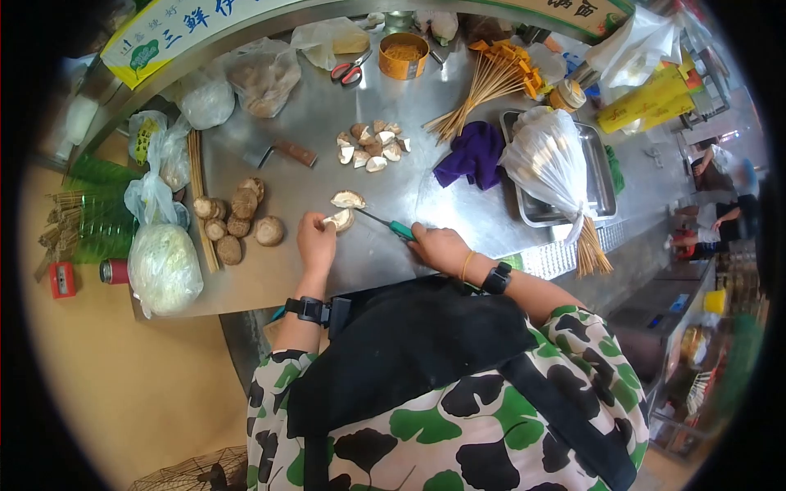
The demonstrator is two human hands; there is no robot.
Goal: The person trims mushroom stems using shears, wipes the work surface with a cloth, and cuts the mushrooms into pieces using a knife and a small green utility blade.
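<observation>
My right hand [440,247] is wrapped round the green handle of a small knife [399,228]. Its dark blade points left, with the tip by the mushroom pieces. My left hand [316,242] pinches a cut mushroom piece [340,219] against the metal table. Just beyond it lies another mushroom half [349,199], white cut face showing. Farther back is a cluster of cut mushroom chunks [375,146], brown-skinned with white flesh. Several whole brown mushrooms [237,214] sit to the left of my left hand.
A wooden-handled blade [288,153] lies behind the whole mushrooms. At the back are red-handled scissors [350,75] and an orange tin [403,56]. Bamboo skewers [471,94], a purple cloth [472,155] and a metal tray [606,176] with bagged skewers stand right. Bagged food [166,266] sits left.
</observation>
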